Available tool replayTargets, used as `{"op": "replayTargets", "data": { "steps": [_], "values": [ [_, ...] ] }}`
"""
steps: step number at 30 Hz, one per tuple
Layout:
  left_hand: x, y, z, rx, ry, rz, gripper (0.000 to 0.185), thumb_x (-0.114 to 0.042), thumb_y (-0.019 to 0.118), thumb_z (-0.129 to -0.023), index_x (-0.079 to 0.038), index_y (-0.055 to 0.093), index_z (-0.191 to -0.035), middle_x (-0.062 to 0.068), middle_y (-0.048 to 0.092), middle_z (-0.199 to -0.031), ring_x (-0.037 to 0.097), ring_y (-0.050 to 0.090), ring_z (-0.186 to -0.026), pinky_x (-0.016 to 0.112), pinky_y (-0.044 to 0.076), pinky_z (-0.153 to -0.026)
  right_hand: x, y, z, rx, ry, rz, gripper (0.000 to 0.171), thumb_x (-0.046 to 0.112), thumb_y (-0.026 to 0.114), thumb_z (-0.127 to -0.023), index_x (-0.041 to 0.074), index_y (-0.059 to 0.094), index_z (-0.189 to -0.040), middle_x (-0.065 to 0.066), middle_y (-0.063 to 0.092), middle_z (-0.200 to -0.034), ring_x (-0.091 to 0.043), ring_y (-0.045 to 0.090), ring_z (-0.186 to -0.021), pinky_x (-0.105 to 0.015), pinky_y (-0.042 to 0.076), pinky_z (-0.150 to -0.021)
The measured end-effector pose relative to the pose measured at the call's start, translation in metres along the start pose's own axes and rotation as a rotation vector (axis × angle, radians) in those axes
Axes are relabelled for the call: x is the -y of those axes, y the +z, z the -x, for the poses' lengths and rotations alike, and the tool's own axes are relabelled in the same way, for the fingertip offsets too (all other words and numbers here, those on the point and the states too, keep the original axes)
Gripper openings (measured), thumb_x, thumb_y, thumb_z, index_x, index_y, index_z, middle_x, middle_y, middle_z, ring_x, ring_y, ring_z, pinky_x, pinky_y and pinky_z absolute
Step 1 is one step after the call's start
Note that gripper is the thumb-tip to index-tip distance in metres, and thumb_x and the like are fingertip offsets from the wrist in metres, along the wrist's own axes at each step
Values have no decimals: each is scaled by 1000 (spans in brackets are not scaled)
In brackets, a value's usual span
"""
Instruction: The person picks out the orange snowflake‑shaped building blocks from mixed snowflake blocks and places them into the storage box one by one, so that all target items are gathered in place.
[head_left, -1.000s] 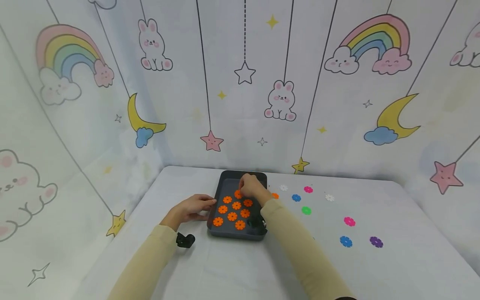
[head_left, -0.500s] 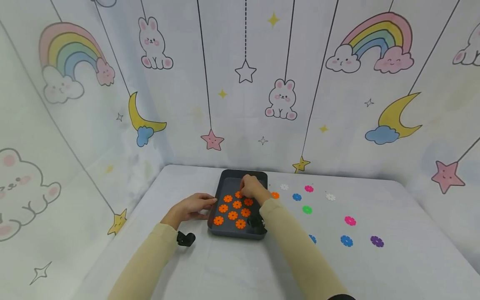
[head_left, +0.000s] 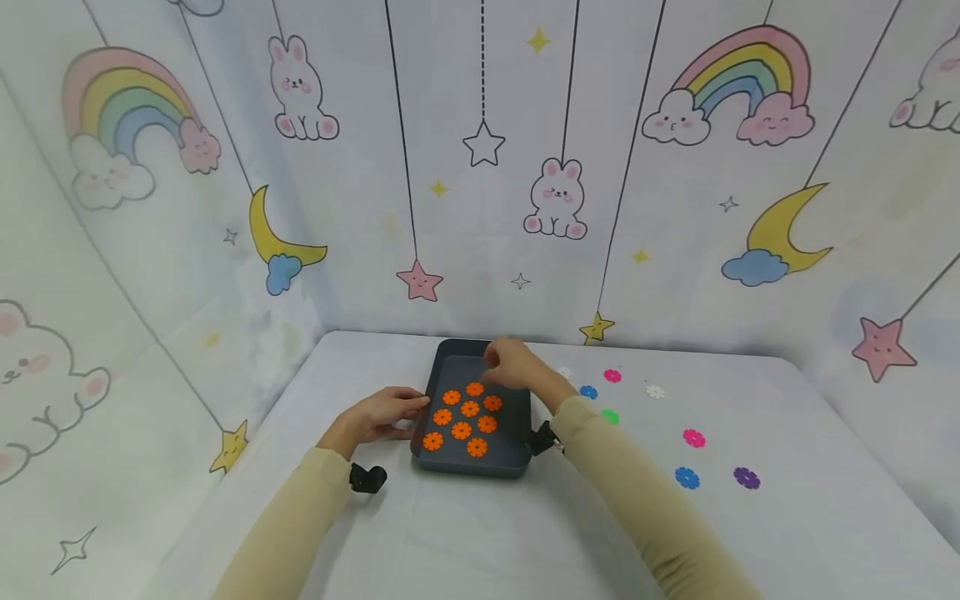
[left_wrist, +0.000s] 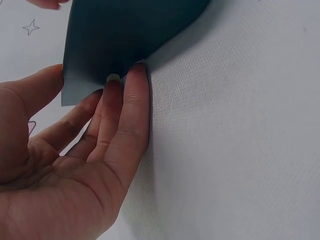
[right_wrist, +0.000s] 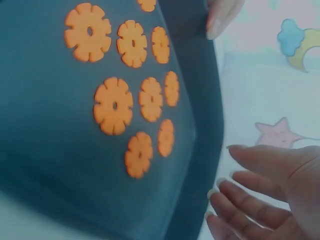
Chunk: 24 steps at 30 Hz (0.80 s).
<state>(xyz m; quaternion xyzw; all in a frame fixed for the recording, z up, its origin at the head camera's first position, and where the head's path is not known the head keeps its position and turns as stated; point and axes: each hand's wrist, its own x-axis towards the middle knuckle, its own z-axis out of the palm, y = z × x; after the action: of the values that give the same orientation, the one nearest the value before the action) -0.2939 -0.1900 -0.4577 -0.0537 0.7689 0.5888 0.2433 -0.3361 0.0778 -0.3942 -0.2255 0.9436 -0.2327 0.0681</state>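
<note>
A dark grey tray point(head_left: 468, 469) lies on the white table, with several flat orange notched flower discs point(head_left: 469, 409) spread across its floor. My left hand point(head_left: 386, 411) holds the tray's left side. In the left wrist view its thumb point(left_wrist: 47, 82) meets the rim and its fingertips point(left_wrist: 136, 75) are against the outer wall. Above the tray's far right part is my right hand point(head_left: 517, 367), raised over the discs. Seen from the right wrist, that hand point(right_wrist: 272, 195) has its fingers apart with nothing between them.
Right of the tray lie more flower discs: pink point(head_left: 694, 438), blue point(head_left: 687, 477), purple point(head_left: 747, 477), green point(head_left: 610, 417) and white point(head_left: 655, 392). A patterned cloth backdrop point(head_left: 480, 217) stands behind the table. A black device point(head_left: 367, 478) sits at the left wrist, another point(head_left: 543, 437) at the right.
My right hand has let go of the farthest orange disc in the tray and lifted up and to the right. The left hand stays at the tray's side.
</note>
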Motion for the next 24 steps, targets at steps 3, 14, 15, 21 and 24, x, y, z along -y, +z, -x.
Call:
{"op": "replayTargets", "data": {
  "steps": [3, 14, 15, 21, 24],
  "values": [
    [0, 0, 0, 3, -1, -7, 50, -29, 61, -105, 1, 52, -143, 20, 59, -136, 33, 57, -123, 42, 60, -90, -7, -10, 12, -16, -37, -33, 36, 16, 75, -94, -1, 66, -124, -15, 65, -121, -30, 62, -111, -43, 53, -97],
    [2, 1, -1, -9, -3, -6, 49, -29, 60, -105, 0, 52, -144, 19, 59, -137, 31, 57, -123, 41, 60, -90, -42, -28, 51, -88, -71, -70, 31, 15, 76, -93, -2, 68, -118, -17, 68, -114, -26, 62, -97, -38, 57, -82],
    [2, 0, -1, -7, -4, -6, 49, -29, 60, -105, 0, 52, -144, 19, 58, -137, 31, 57, -123, 41, 60, -90, -45, -29, 54, -93, -68, -75, 32, 14, 76, -93, -3, 68, -118, -18, 68, -113, -26, 62, -96, -38, 57, -81],
    [1, -1, 0, -4, -2, -17, 50, -30, 60, -105, 0, 51, -145, 19, 58, -138, 32, 57, -124, 42, 60, -91, -75, -24, 54, -83, 13, -120, 31, 12, 73, -94, -4, 67, -120, -18, 68, -112, -28, 63, -99, -38, 58, -82],
    [0, 0, 0, -2, 5, -18, 50, -29, 60, -105, 1, 52, -144, 19, 59, -137, 32, 57, -124, 42, 60, -91, -90, -20, 52, -78, 68, -158, 32, 12, 73, -95, -5, 66, -121, -19, 67, -113, -31, 64, -103, -41, 59, -84]
  ]
}}
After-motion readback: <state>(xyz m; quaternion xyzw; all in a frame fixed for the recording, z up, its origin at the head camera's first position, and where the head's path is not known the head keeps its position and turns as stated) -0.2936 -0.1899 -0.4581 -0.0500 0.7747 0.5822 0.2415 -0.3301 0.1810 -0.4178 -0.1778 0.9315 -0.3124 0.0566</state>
